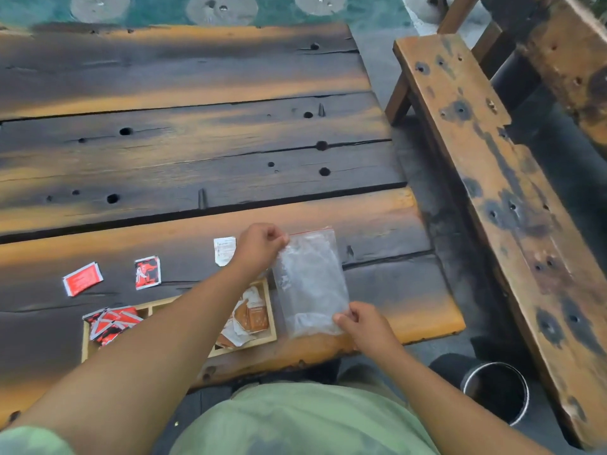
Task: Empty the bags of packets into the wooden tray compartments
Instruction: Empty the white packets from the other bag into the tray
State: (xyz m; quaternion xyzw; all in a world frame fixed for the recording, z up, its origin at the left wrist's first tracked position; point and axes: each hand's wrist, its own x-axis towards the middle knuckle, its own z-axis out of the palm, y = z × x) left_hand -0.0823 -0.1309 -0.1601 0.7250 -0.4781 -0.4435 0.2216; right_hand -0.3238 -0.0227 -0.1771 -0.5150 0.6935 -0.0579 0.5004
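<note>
A clear plastic zip bag with a red seal strip lies stretched just right of the wooden tray. My left hand pinches its far top corner; my right hand pinches its near bottom edge. The bag looks empty. The tray's right compartment holds orange and white packets. Its left compartment holds red, black and white packets. My left forearm hides the tray's middle.
Three loose packets lie on the plank table beyond the tray: a red one, a red-black one and a white one. A wooden bench stands to the right, a round metal bin below it.
</note>
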